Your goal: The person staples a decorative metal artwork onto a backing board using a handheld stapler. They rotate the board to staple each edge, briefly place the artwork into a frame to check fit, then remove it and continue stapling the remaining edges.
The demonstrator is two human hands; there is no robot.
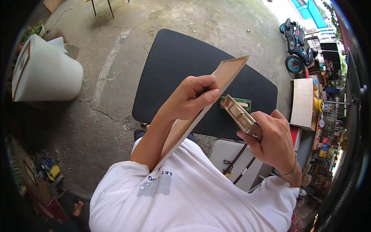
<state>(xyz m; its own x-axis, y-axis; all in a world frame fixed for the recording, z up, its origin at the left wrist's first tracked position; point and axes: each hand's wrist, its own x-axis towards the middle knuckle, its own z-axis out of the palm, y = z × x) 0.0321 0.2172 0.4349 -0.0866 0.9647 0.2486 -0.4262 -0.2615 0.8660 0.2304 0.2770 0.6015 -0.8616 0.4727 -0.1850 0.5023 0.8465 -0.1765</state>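
My left hand (pixel 195 96) is closed on the edge of a long, pale wooden panel (pixel 228 73). The panel is tilted on edge, running from my chest toward the far right over the table. My right hand (pixel 270 135) grips the rear of a shiny metal staple gun (pixel 241 117). The gun's front end points up and left, close to the panel's right side; whether they touch I cannot tell. Behind the gun, a small green case (pixel 246 103) with a pale strip in it lies on the black table (pixel 174 65).
A grey plastic surface (pixel 224 150) with dark rods sits below the table's right side. A bubble-wrapped bundle (pixel 54 73) stands at the left. On the right are a wooden box (pixel 302 102), shelves of goods and a motorcycle (pixel 297 46). Another person's hand (pixel 78 208) shows at lower left.
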